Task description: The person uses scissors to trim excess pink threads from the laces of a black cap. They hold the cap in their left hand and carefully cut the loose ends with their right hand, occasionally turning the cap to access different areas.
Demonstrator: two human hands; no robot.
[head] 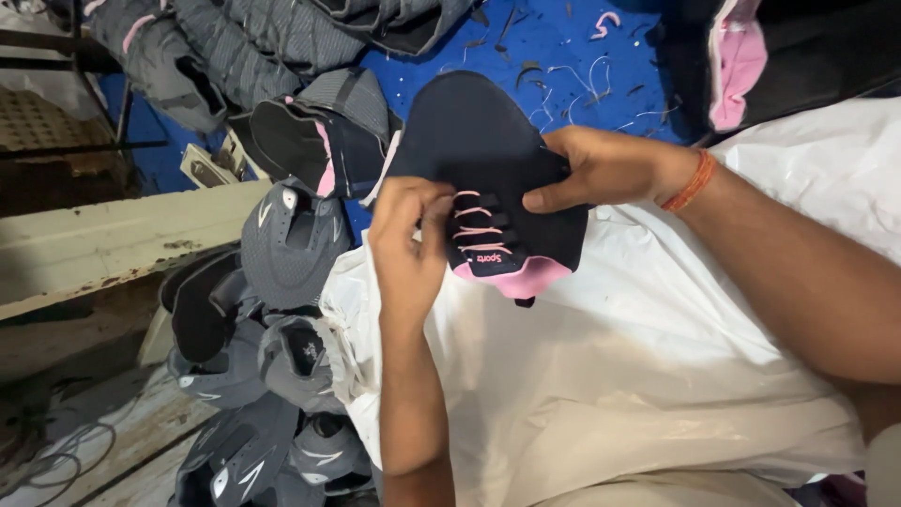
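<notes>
Together, left hand (410, 237) and right hand (601, 169) grip a dark shoe upper (483, 150).

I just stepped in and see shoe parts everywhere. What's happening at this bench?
A person holds a dark navy shoe upper with pink laces and a pink tongue over a white plastic sheet. The right hand grips its side, while the left hand pinches at the laces. A pile of grey uppers lies to the left, and thread scraps litter the blue surface beyond.
</notes>
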